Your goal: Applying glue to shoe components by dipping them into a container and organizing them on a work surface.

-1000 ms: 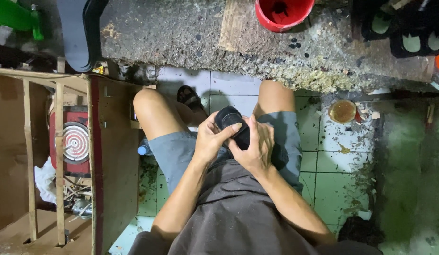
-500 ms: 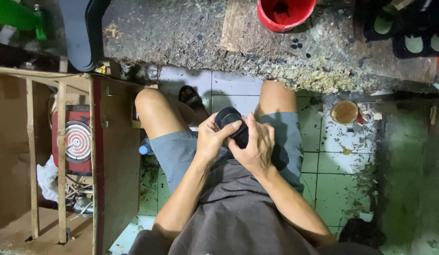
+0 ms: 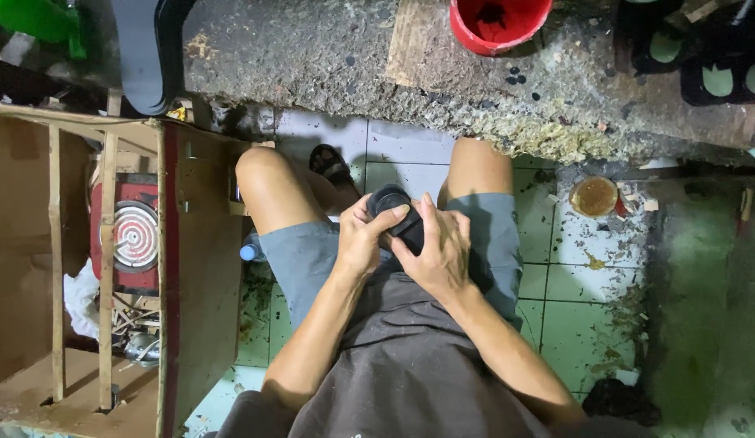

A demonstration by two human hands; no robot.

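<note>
I sit with knees apart and hold a small black round object (image 3: 391, 204) over my lap. My left hand (image 3: 365, 239) wraps its left side, thumb lying across the top. My right hand (image 3: 438, 247) covers its right side and most of the body, so its shape below the rounded top is hidden. Both hands rest between my thighs on grey shorts (image 3: 312, 259).
A rough concrete slab (image 3: 329, 57) runs across the top with a red bucket (image 3: 499, 20) on it. A wooden frame (image 3: 109, 251) stands at left, with a red round-coil appliance (image 3: 130, 235) behind it. A sandalled foot (image 3: 329, 165) and a round brown lid (image 3: 594, 196) are on the tiles.
My hands stay in the same grip on the black object; the fingers shift only slightly and the view has drifted a little.
</note>
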